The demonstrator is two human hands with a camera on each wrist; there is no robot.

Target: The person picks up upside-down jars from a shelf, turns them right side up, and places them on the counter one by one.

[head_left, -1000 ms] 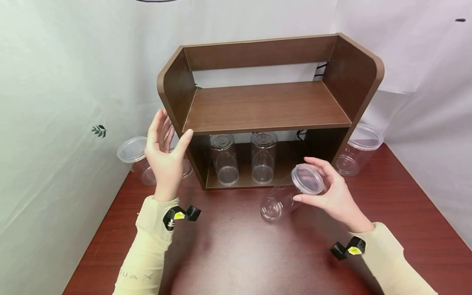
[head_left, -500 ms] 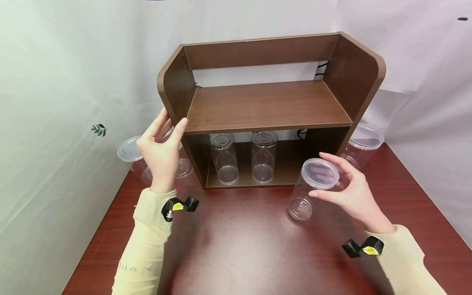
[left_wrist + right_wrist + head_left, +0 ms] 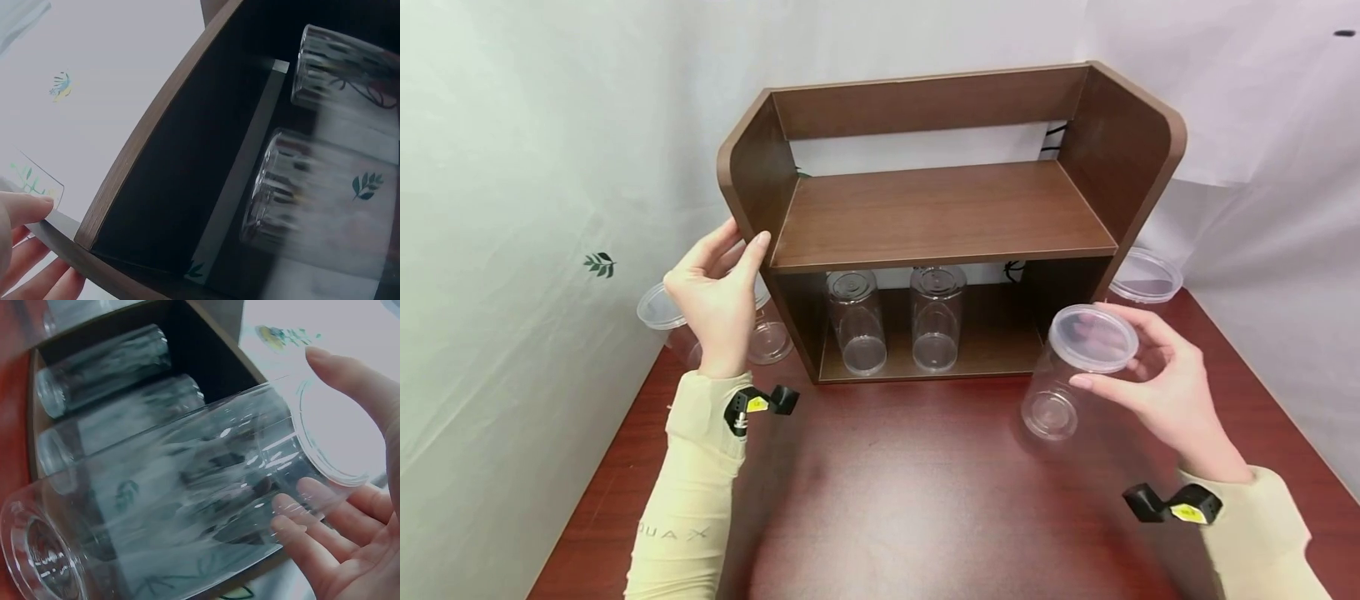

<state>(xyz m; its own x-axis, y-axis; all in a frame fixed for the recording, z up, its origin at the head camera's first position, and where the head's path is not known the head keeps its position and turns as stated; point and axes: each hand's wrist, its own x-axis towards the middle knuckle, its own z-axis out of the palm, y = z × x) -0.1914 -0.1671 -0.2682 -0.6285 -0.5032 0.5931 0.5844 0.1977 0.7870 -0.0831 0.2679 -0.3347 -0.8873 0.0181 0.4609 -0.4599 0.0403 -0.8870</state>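
My right hand (image 3: 1165,392) holds a clear plastic jar (image 3: 1051,404) near its lid (image 3: 1093,337), thumb on one side and fingers on the other. The jar is slightly tilted in front of the shelf's right end, above the table. In the right wrist view the fingers (image 3: 325,519) show through the clear wall. My left hand (image 3: 715,300) grips the left side panel of the brown wooden shelf (image 3: 943,212), thumb at its front edge and fingers on the outer side. Two clear jars, one at left (image 3: 857,325) and another beside it (image 3: 936,321), stand upside down in the lower compartment.
Lidded clear jars stand left of the shelf (image 3: 662,310), partly behind my left hand, with another jar (image 3: 1146,279) at its right. The dark red table (image 3: 880,492) spreads in front. White cloth (image 3: 550,167) hangs around, and black cables (image 3: 1013,271) show behind the shelf.
My right hand has carried the jar to the right and brought it closer to upright. My left hand has moved slightly left and closed its fingers on the shelf's side panel.
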